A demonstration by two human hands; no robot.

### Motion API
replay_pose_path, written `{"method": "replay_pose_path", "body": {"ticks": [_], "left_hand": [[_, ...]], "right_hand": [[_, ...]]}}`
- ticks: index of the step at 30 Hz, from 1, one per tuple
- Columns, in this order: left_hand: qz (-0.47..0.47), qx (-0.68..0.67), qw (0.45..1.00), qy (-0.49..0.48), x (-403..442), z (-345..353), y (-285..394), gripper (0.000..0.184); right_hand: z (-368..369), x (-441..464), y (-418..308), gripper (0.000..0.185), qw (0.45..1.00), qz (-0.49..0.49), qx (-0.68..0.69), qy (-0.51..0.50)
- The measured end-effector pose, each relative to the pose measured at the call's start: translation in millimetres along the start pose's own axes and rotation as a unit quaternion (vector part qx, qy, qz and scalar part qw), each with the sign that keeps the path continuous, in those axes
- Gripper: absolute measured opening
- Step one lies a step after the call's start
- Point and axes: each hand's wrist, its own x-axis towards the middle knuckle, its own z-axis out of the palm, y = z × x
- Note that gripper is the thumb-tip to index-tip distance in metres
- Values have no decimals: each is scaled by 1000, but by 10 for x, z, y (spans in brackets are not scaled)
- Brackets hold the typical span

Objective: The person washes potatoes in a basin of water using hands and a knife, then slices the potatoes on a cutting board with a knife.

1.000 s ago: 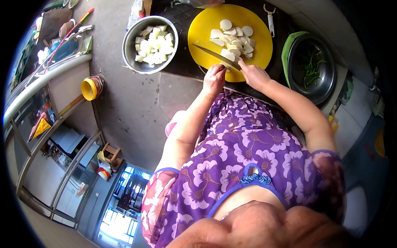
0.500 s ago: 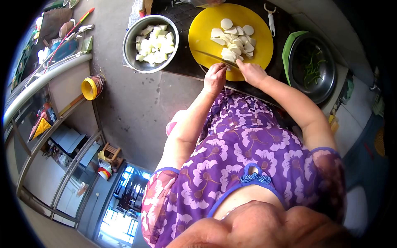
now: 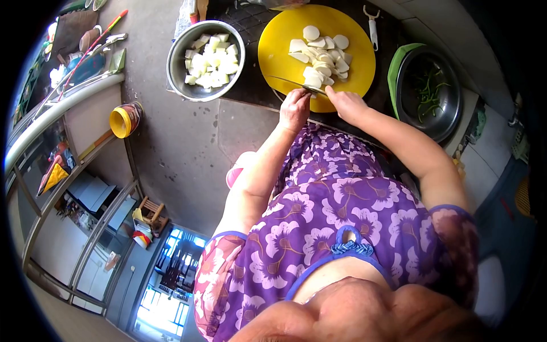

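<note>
My right hand (image 3: 347, 105) is closed round the handle of a knife (image 3: 289, 81), whose blade points left over the yellow cutting board (image 3: 285, 34). Close to the blade, the fingers of my left hand (image 3: 294, 109) are pressed together on a small white piece at the board's near edge, mostly hidden by the fingers. Beyond the knife lies a pile of white slices (image 3: 325, 60), with a few single rounds at its far side.
A metal bowl (image 3: 172, 65) of pale cubes stands left of the board. To the right, a dark bowl (image 3: 451, 111) holds green strips, beside a green rim (image 3: 394, 71). A white peeler (image 3: 373, 33) lies at the upper right.
The knife blade has shifted slightly toward me and turned in my right hand. A white slice near the blade has moved a little. My left hand has stayed nearly in place.
</note>
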Motion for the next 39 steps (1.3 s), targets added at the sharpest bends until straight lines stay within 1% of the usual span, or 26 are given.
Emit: {"method": "replay_pose_path", "body": {"ticks": [6,8,11,14,17,23,26,29,35,39], "left_hand": [[1,12,1000,-13,-3,-16,13,16],[-4,16,1000,-9,-20,-15,20,16],[-8,13,1000,-9,-10,-1,17,16],[-1,16,1000,0,-30,20,-17,16],[-3,14,1000,0,-33,18,-13,15],[-5,9,1000,8,-15,18,2,16],[-8,11,1000,6,-32,14,6,16],[-5,14,1000,-5,-10,14,-12,16],[-14,18,1000,4,-56,42,-33,17],[-9,22,1000,1,-62,36,-46,16]], "right_hand": [[110,108,122,34,998,18,40,44],[-16,-30,76,33,997,29,56,40],[-217,-221,33,32,998,3,56,21],[-306,-293,49,34,999,-5,36,-11],[-347,-258,22,35,999,-8,23,-21],[139,81,56,38,999,-7,17,29],[155,170,46,33,999,6,24,27],[116,133,78,26,995,37,75,52],[-268,-184,-14,24,997,8,73,19],[-334,-217,26,24,998,-2,59,-1]]}}
